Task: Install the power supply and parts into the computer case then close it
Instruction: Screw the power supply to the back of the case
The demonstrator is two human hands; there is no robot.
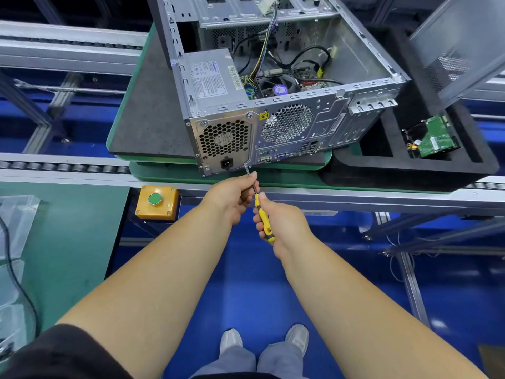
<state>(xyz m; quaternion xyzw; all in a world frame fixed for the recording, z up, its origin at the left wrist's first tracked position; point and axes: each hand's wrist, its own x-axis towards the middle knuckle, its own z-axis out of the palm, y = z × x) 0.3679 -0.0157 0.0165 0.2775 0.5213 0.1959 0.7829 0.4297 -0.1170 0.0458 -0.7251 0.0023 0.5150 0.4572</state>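
An open metal computer case lies on its side on a green-edged pallet, rear panel toward me. The grey power supply sits in its near left corner, its fan grille and socket showing at the back. My right hand grips the yellow and black handle of a screwdriver. The tip meets the lower right corner of the power supply's rear plate. My left hand pinches the screwdriver's shaft near the tip. Inside the case are cables, a fan and a board.
A black foam tray to the right holds a green circuit board drive. The case's side panel leans at the upper right. A yellow box with a green button sits on the conveyor rail at the left. Clear plastic lies far left.
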